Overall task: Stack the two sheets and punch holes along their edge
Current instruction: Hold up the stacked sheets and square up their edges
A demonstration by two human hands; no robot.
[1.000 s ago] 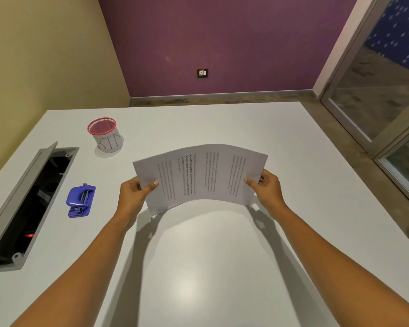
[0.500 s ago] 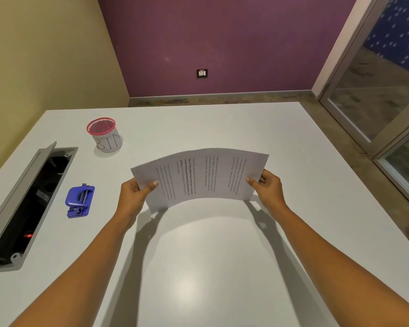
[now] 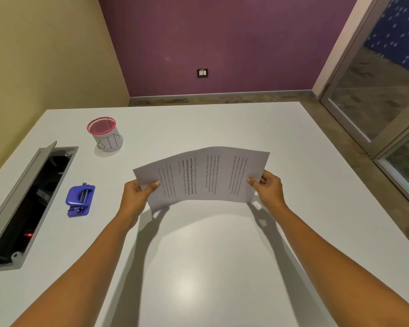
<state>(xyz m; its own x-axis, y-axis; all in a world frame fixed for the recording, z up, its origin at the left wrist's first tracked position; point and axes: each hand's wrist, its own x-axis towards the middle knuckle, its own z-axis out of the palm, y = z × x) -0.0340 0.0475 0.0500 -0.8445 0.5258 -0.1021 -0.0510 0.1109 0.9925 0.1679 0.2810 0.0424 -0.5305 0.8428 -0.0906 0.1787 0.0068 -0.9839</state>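
Above the table (image 3: 222, 267), both hands pinch the bowed sheets (image 3: 203, 175): left hand (image 3: 137, 197), right hand (image 3: 268, 187). Best tap edges flush before reaching left for the punch (image 3: 80, 199).

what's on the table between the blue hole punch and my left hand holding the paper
Nothing: the head view shows only bare white table between hole punch and left hand.
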